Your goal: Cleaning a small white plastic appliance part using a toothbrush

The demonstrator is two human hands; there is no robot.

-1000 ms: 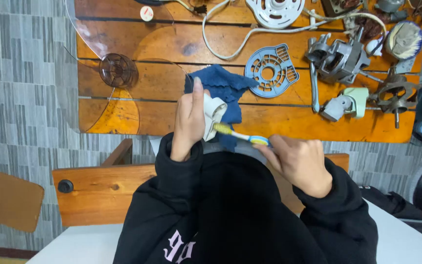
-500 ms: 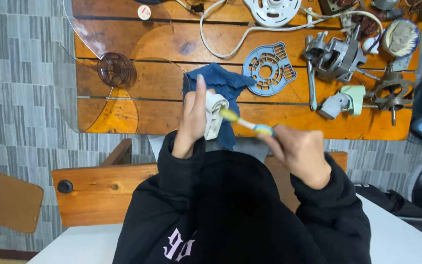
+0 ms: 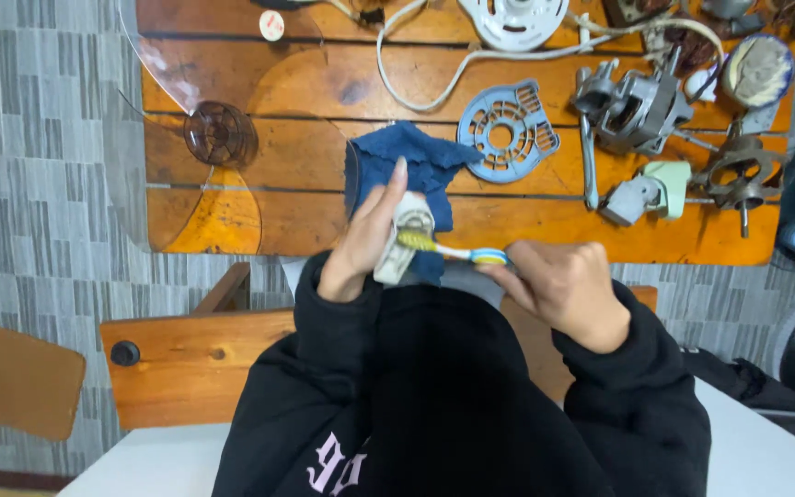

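Left hand point(image 3: 367, 237) grips white part point(image 3: 404, 232); right hand point(image 3: 565, 287) presses toothbrush point(image 3: 448, 249) against it.

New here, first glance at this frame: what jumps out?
Centre frame, the left hand holds a small off-white plastic part while the right hand presses a toothbrush with yellow bristles against it, over a blue cloth. Behind them the orange wooden table carries taken-apart fan pieces: a clear blade at left, a pale blue grille plate in the middle, a grey motor at right.
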